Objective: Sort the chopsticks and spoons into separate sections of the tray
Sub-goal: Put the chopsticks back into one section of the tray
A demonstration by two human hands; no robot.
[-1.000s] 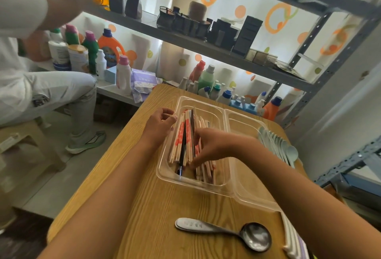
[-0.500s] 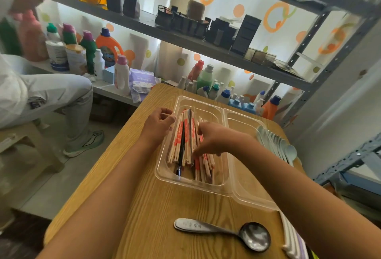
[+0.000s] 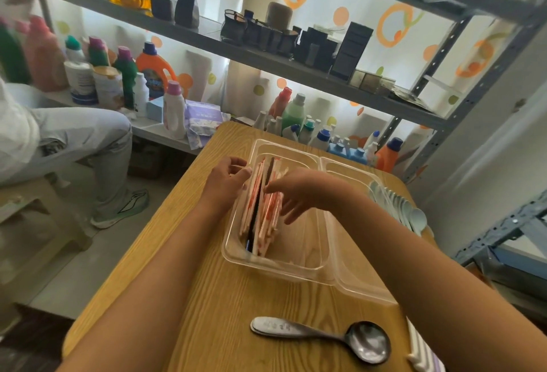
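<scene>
Since a second ago, my right hand has slid from over the middle of the chopsticks to their right flank, and the bundle now sits tighter and blurred with motion.

On the left, a seated person's pale trouser leg shows beside the table. My left hand presses against the left side of the chopsticks; its fingers look loosely curled against the sticks, though I cannot tell whether they grip any. The chopsticks lie lengthwise in the left section of the clear tray. My right hand has its fingers extended and spread, pushing the bundle from the right.

I judge the sticks light, stiff and smooth, prone to roll and fan apart, so squeezing them from both sides near mid-length should hold them together.

The tray's right section looks bare. A metal spoon lies on the table near me, and a row of pale spoons lies just right of the tray. They look rigid and slick, best lifted by the handle.
</scene>
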